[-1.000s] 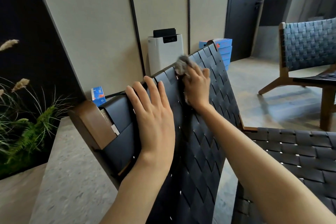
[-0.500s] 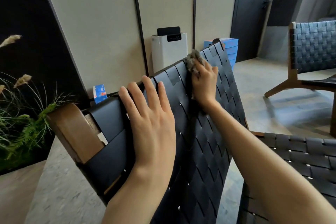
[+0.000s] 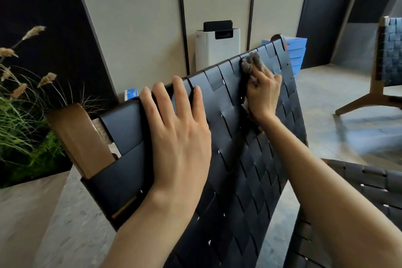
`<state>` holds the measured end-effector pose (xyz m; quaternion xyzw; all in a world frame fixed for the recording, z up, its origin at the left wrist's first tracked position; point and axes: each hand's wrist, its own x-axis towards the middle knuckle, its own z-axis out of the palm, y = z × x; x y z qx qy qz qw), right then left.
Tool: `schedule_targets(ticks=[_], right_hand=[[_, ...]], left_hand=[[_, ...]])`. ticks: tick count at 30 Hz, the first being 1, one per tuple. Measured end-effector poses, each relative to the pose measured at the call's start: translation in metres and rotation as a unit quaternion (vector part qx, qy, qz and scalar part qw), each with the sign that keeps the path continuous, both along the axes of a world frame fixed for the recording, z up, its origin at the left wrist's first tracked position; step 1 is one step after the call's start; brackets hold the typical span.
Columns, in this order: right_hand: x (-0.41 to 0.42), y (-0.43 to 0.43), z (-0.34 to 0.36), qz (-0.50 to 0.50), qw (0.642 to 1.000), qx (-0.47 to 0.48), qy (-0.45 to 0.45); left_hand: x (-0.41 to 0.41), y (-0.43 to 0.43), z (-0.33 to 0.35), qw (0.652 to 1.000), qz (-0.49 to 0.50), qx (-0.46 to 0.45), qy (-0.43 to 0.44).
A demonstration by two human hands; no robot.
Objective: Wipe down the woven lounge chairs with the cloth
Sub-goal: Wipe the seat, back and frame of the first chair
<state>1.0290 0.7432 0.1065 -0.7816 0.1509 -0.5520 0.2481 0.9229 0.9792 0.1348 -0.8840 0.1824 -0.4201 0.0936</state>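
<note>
Left hand (image 3: 178, 132) rests flat, fingers spread, on the woven backrest (image 3: 243, 159). Right hand (image 3: 263, 93) grip presses the grey cloth (image 3: 250, 62) near its top edge.

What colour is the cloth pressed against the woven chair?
Mottled grey-brown; the fuzzy cloth shows best in the head view.

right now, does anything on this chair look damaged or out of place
Nothing plainly wrong. The right hand holds the cloth on the backrest; the left hand lies flat on it. A pale patch beside the post may be wear; unclear.
</note>
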Motion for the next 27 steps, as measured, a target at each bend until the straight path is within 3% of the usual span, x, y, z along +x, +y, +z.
schedule_targets(ticks=[2,4,9,12,13,16,18,21,24,26,27], right_hand=[[0.01,-0.003,0.002,-0.024,0.996,0.089,0.009],[0.004,0.012,-0.001,0.0,0.997,0.076,0.002],[-0.043,0.047,-0.042,0.08,0.995,-0.05,-0.016],[-0.043,0.018,-0.051,0.081,0.978,-0.189,-0.025],[-0.039,0.001,-0.053,0.069,0.981,-0.183,-0.011],[-0.026,-0.032,-0.062,-0.012,0.998,0.039,0.044],[-0.026,-0.023,-0.067,-0.009,0.994,0.1,0.035],[-0.046,0.013,-0.074,0.068,0.997,0.035,0.008],[-0.07,0.025,-0.084,0.133,0.981,-0.143,0.0],[-0.063,-0.001,-0.082,0.134,0.959,-0.25,-0.004],[-0.055,-0.017,-0.08,0.113,0.963,-0.244,0.0]], left_hand=[[0.001,-0.001,0.0,1.0,0.005,-0.001,-0.003],[0.001,-0.003,-0.001,1.0,0.011,0.005,-0.007],[-0.002,-0.004,-0.002,0.999,0.019,0.039,-0.003],[-0.001,-0.007,-0.011,0.995,-0.026,0.099,0.011],[0.0,-0.01,-0.016,0.992,-0.05,0.116,0.02],[-0.001,-0.016,-0.029,0.988,-0.079,0.127,0.041],[-0.004,-0.019,-0.036,0.988,-0.072,0.127,0.044],[-0.007,-0.025,-0.045,0.989,-0.057,0.136,0.033],[-0.008,-0.032,-0.05,0.991,-0.039,0.127,0.03],[-0.009,-0.036,-0.053,0.992,-0.032,0.116,0.035],[-0.009,-0.037,-0.054,0.992,-0.032,0.113,0.037]])
